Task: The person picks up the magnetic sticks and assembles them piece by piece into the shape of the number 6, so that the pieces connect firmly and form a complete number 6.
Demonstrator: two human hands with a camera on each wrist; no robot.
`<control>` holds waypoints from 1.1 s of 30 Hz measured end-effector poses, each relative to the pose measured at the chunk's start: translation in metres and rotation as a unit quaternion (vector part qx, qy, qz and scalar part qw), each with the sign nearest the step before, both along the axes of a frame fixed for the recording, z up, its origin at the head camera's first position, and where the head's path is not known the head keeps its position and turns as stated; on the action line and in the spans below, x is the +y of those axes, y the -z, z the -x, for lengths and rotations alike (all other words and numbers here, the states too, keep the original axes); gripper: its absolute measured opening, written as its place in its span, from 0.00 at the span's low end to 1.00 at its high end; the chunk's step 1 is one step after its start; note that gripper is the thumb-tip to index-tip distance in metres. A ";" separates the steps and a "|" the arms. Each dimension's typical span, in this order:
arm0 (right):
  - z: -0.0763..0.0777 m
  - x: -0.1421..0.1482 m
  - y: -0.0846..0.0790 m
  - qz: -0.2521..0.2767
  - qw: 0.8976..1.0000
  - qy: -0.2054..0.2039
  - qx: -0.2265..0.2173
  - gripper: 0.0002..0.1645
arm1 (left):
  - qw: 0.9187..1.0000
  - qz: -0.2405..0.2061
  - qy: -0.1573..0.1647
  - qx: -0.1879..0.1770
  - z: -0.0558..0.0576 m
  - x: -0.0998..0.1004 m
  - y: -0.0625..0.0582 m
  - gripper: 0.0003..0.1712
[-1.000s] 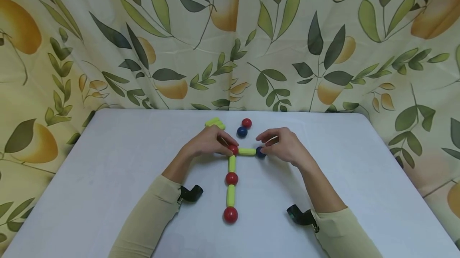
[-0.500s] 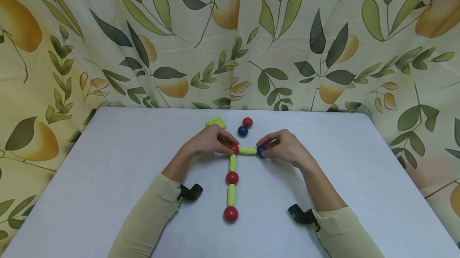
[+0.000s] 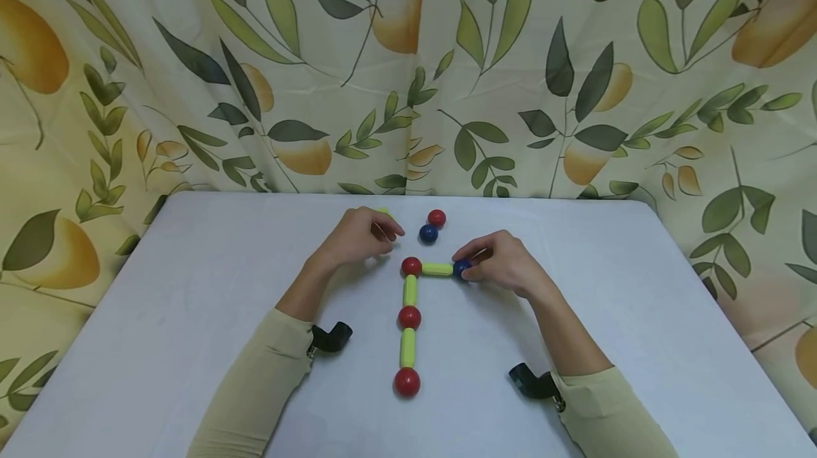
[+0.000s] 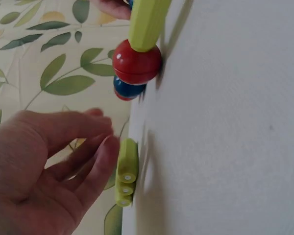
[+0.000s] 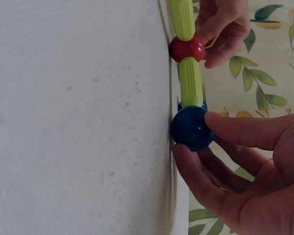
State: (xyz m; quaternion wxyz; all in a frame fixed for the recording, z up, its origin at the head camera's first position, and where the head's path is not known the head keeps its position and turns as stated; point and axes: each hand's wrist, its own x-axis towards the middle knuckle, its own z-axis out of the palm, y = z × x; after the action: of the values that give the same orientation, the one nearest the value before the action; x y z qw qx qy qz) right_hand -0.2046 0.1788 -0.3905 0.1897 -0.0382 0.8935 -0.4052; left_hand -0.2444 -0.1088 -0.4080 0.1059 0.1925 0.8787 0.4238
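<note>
Near the centre of the head view, the end blue ball point(image 5: 190, 129) sits pinched between the right hand's point(image 3: 507, 264) thumb and fingertips. A yellow-green rod point(image 3: 437, 269) joins it to the red corner ball point(image 3: 411, 266) at left, from which a column of rods and red balls point(image 3: 409, 317) runs downward. The left hand point(image 3: 360, 237), up and left of that corner and apart from it, is loosely bent and holds nothing. Loose rods point(image 4: 128, 159) lie near its fingertips; another blue ball point(image 3: 428, 234) and another red ball point(image 3: 437, 218) lie upper centre.

Balls point(image 3: 409, 317) and sticks point(image 3: 408, 348) on white table point(image 3: 191, 274)
</note>
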 end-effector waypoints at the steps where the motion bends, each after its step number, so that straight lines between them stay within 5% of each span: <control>1: 0.000 0.000 0.000 0.000 1.000 -0.001 0.001 0.15 | 1.000 0.006 -0.013 0.016 0.001 0.000 0.000 0.14; 7: 0.000 -0.001 0.000 0.002 1.000 -0.002 0.001 0.15 | 0.995 0.035 -0.062 0.063 0.003 0.003 0.001 0.12; 13: 0.000 0.000 0.000 0.002 1.000 0.000 0.000 0.15 | 0.993 0.062 -0.089 0.053 0.003 0.006 0.001 0.16; 33: 0.000 0.001 0.001 0.005 1.000 -0.001 0.003 0.14 | 0.985 0.127 -0.099 0.063 0.010 0.018 0.008 0.14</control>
State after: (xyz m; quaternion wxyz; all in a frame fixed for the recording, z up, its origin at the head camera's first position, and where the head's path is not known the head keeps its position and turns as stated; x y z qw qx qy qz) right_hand -0.2050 0.1797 -0.3917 0.1871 -0.0412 0.8920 -0.4094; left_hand -0.2548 -0.0912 -0.4164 0.0314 0.1155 0.9450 0.3044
